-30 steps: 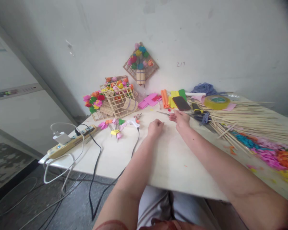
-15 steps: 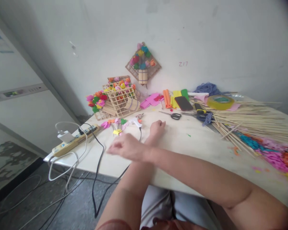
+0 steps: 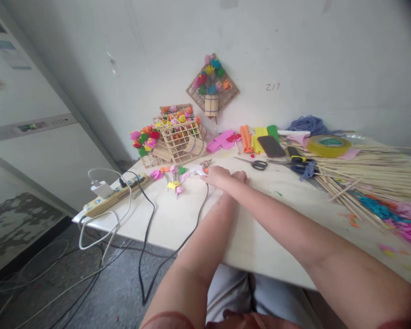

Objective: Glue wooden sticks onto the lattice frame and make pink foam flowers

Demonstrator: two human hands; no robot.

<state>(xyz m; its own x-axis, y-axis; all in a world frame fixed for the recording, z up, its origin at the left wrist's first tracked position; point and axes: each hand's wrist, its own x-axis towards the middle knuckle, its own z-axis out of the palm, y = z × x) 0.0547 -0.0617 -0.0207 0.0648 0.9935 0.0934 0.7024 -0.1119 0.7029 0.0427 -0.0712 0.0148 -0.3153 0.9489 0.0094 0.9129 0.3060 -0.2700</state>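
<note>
My right arm crosses over my left. My right hand (image 3: 216, 176) lies on the white glue gun (image 3: 197, 170) near the table's middle left, its fingers curled round the gun's rear. The gun's black cord (image 3: 178, 246) runs off the front edge. My left hand (image 3: 242, 175) rests on the table just right of it, curled and mostly hidden behind my right forearm. Small paper flowers on sticks (image 3: 174, 178) lie just left of the gun.
Scissors (image 3: 256, 164), a dark phone (image 3: 271, 146), coloured foam rolls (image 3: 251, 137), a tape roll (image 3: 328, 145) and a heap of bamboo skewers (image 3: 370, 171) lie to the right. Stick baskets with flowers (image 3: 173, 137) stand at the back. A power strip (image 3: 114, 194) lies at left.
My right hand left the scissors area, swept left across my left arm, and now rests on the glue gun. My left hand has stayed in place.
</note>
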